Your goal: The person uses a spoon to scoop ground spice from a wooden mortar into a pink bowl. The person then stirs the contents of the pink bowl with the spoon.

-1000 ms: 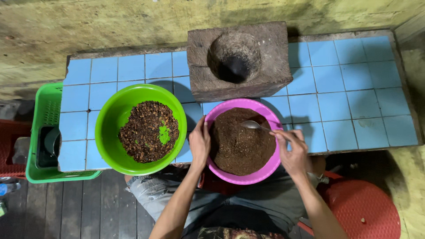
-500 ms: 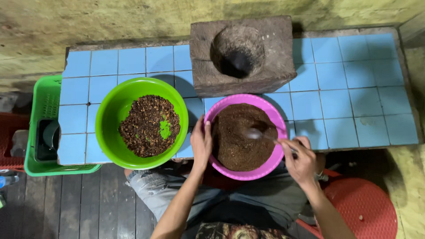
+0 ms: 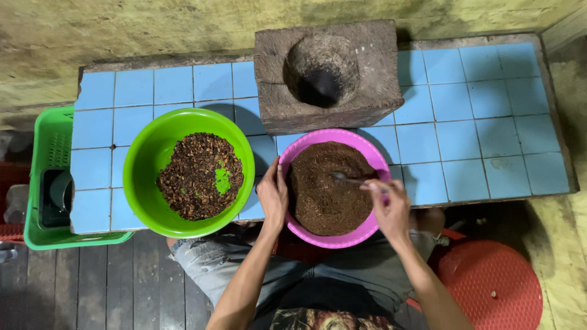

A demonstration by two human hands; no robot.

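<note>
Spoon (image 3: 343,178) drawn nearer, pinched by right hand (image 3: 388,208).

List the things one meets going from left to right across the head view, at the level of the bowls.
Green plastic basket → green round plastic bowl of coarse dark pieces → left hand → pink round plastic bowl of brown powder → right hand, holding a metal spoon.

Spoon (image 3: 343,179) bowl sunk in brown powder (image 3: 324,189); red stool (image 3: 495,287) cut off.

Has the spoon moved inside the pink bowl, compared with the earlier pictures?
Yes. The spoon tip has moved from the pink bowl's right rim toward its middle, judged against the stone mortar; the right hand followed.
</note>
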